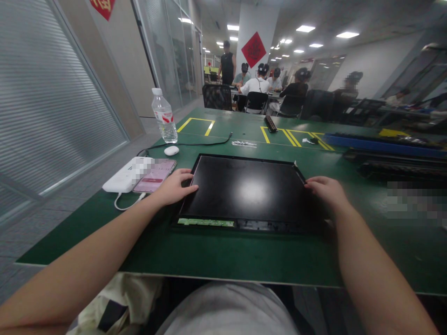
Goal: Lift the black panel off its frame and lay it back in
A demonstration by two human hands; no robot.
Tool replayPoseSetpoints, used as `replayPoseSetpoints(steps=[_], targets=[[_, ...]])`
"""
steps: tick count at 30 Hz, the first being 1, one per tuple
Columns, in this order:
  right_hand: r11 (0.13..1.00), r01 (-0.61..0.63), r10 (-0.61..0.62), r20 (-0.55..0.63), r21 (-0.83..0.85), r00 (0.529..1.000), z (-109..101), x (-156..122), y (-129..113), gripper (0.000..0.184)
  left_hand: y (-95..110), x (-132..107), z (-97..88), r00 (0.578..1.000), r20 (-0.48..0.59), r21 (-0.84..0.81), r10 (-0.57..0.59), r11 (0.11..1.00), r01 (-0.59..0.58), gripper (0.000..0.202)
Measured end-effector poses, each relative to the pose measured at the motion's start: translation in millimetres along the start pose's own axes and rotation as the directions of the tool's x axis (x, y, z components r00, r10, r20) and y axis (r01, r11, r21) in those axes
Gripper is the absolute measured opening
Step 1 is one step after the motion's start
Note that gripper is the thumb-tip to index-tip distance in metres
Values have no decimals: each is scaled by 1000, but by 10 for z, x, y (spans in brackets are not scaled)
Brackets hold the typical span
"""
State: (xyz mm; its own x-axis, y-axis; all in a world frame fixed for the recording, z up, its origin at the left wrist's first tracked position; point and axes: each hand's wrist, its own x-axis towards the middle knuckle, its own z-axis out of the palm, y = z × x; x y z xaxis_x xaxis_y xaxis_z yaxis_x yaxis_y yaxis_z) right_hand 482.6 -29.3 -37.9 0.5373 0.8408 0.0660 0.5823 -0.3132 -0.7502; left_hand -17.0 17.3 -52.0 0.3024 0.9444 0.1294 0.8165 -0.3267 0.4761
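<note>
A black LCD panel (240, 186) lies face up on the green table in front of me, its glossy face reflecting a ceiling light. A green circuit strip (206, 223) runs along the left part of its near edge. My left hand (176, 187) grips the panel's left edge, the thumb resting over the border. At the opposite side, my right hand (326, 190) pinches the right edge near the far corner, with thumb and fingertips together. A small light tab (295, 164) sticks up at that far right corner. The undersides of my fingers are partly hidden.
Left of the panel lie a white power bank (120, 176), a cabled phone (156, 175) and a white earbud case (171, 150). A water bottle (164, 116) stands behind them. Long dark parts and a blue strip (380, 142) lie at right. People sit beyond the table.
</note>
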Motion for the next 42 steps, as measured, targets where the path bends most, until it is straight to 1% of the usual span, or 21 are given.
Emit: replayPoseSetpoints(steps=[11, 16, 19, 22, 25, 27, 28, 31, 33, 38, 42], targets=[[998, -10, 10, -6, -58, 1000, 3, -5, -16, 22, 3, 1, 6, 1000, -9, 19, 14, 1000, -14, 67], [995, 32, -33, -16, -98, 999, 10, 25, 24, 22, 10, -12, -3, 996, -4, 0, 84, 996, -84, 72], [992, 44, -47, -26, -121, 999, 15, 28, 26, 21, 36, -36, -46, 992, 6, 23, 127, 992, -127, 75], [986, 114, -119, -37, -121, 992, 27, 7, 1, 21, 83, -76, -124, 972, 68, 49, 226, 972, -229, 73], [961, 257, -256, 21, -101, 967, 54, -30, -30, 27, 151, -125, -205, 918, 198, -21, 343, 938, -346, 65], [940, 325, -316, 95, -105, 944, 80, -52, -41, 32, 198, -156, -244, 888, 252, -53, 385, 922, -384, 61], [933, 342, -327, 133, -111, 936, 92, -59, -42, 35, 217, -168, -259, 879, 266, -61, 395, 917, -394, 60], [927, 356, -322, 236, -119, 917, 123, -63, -32, 36, 252, -192, -286, 866, 296, -85, 404, 914, -397, 62], [930, 348, -308, 270, -118, 912, 133, -59, -25, 33, 254, -201, -298, 859, 315, -101, 404, 914, -393, 68], [936, 336, -300, 260, -105, 918, 137, -68, -39, 29, 242, -217, -317, 848, 340, -113, 408, 912, -394, 75], [944, 319, -290, 257, -79, 922, 141, -81, -59, 27, 253, -225, -324, 847, 334, -117, 414, 910, -398, 78]])
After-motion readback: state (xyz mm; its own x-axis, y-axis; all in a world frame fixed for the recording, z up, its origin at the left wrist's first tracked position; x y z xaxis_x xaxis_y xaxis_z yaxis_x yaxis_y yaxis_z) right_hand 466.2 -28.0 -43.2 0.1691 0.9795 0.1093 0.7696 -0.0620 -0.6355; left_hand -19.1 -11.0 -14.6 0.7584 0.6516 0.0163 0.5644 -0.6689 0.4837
